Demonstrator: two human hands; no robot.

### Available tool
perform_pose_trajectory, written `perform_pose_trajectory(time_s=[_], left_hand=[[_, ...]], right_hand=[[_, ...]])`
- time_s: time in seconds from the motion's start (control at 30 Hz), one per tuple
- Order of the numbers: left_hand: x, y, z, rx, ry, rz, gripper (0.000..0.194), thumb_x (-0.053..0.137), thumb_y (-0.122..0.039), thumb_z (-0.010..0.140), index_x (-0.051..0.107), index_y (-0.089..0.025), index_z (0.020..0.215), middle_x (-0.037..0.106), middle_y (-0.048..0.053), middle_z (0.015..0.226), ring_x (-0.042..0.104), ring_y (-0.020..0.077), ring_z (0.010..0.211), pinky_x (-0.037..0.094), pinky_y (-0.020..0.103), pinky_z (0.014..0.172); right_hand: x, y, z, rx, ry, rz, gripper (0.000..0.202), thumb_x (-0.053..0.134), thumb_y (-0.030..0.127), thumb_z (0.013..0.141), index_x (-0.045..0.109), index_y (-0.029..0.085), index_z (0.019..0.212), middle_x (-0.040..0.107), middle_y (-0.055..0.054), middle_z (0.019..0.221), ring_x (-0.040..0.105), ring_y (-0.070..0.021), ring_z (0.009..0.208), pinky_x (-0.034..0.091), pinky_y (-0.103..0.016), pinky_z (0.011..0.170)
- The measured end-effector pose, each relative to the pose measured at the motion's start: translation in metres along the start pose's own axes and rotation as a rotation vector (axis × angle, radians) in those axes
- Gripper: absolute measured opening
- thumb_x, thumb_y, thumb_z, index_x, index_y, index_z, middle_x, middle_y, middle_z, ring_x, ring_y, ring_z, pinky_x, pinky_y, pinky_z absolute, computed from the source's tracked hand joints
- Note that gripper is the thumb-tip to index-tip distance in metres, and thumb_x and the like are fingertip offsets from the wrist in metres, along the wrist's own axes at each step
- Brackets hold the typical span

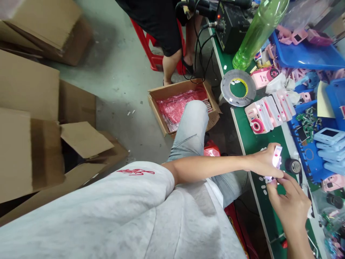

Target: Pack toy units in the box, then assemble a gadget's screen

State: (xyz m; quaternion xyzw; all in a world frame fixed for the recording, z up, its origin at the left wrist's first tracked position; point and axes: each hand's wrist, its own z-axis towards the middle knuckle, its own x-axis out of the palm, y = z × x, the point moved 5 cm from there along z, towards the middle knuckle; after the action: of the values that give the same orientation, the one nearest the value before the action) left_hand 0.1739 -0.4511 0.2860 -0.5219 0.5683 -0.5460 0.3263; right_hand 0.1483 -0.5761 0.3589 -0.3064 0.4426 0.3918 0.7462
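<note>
In the head camera's view, a seated person in a pale shirt (pixel 107 212) and light jeans (pixel 190 133) is leaning over a green table (pixel 250 142) at right. The left hand (pixel 265 158) is holding a small, brightly lit white and purple piece (pixel 277 156), which is sitting just above the table. The right hand (pixel 292 201) is meeting it from the near side, its thumb and fingers drawn close together at the piece's near end; whether they are gripping it, one cannot tell.

Small white bits (pixel 265 192) are lying on the table beside the hands, and a black roll (pixel 293 166) is resting just to their right. Farther along, pink toy cameras (pixel 265 115) are standing in a row, with a large grey roll of tape (pixel 226 88) lying beyond them. A green bottle (pixel 258 36) and a black box (pixel 233 28) showing a red light are occupying the far end. At far right, a blue tray (pixel 304 55) is carrying pink parts; nearer, light blue toy cameras (pixel 330 144) are lying stacked.

On the floor, an open carton (pixel 159 118) is holding red wrapping (pixel 178 104). Cardboard boxes (pixel 27 86) are crowding the left, while another person in black shorts (pixel 159 21) is sitting on a red stool (pixel 141 43) at the far side.
</note>
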Motion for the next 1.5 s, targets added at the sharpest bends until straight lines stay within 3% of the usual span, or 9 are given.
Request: perform_pose_trajectory(time_s=[0.23,0.5,1.03,1.5], left_hand=[[0.0005,0.0014,-0.0002,0.023,-0.05,-0.017,0.115,0.069,-0.037,0.063,0.01,-0.013,0.16,0.055,0.01,0.121,0.058,0.0293,0.118,0.053,0.036,0.088],[0.0005,0.0039,0.0037,-0.008,0.002,-0.031,0.117,0.071,-0.034,0.064,0.005,-0.019,0.159,0.056,0.009,0.123,0.059,0.0294,0.119,0.054,0.039,0.089],[-0.0004,0.0034,0.0013,-0.01,0.0,-0.022,0.115,0.069,-0.034,0.065,0.005,-0.017,0.158,0.052,0.011,0.128,0.058,0.0279,0.118,0.053,0.036,0.087],[0.002,0.0095,0.0088,0.056,0.005,-0.133,0.115,0.074,-0.03,0.064,0.007,-0.018,0.156,0.053,0.011,0.132,0.057,0.0272,0.125,0.054,0.04,0.098]], right_hand=[[-0.0002,0.0005,0.0008,0.024,-0.02,0.027,0.009,0.064,0.013,0.087,0.06,0.019,0.083,0.078,-0.007,0.093,0.075,-0.017,0.072,0.053,-0.023,0.057],[0.0012,-0.0021,-0.0025,0.081,-0.014,0.061,0.01,0.065,0.012,0.085,0.062,0.021,0.081,0.079,-0.005,0.093,0.075,-0.0191,0.072,0.053,-0.026,0.057],[0.0031,-0.0053,-0.0068,0.108,-0.018,0.057,0.01,0.065,0.013,0.085,0.062,0.02,0.079,0.079,-0.007,0.093,0.076,-0.0206,0.071,0.054,-0.027,0.056],[0.0027,-0.0078,-0.0077,0.131,-0.024,0.09,0.01,0.065,0.013,0.084,0.061,0.02,0.078,0.079,-0.009,0.094,0.077,-0.0229,0.075,0.056,-0.029,0.06]])
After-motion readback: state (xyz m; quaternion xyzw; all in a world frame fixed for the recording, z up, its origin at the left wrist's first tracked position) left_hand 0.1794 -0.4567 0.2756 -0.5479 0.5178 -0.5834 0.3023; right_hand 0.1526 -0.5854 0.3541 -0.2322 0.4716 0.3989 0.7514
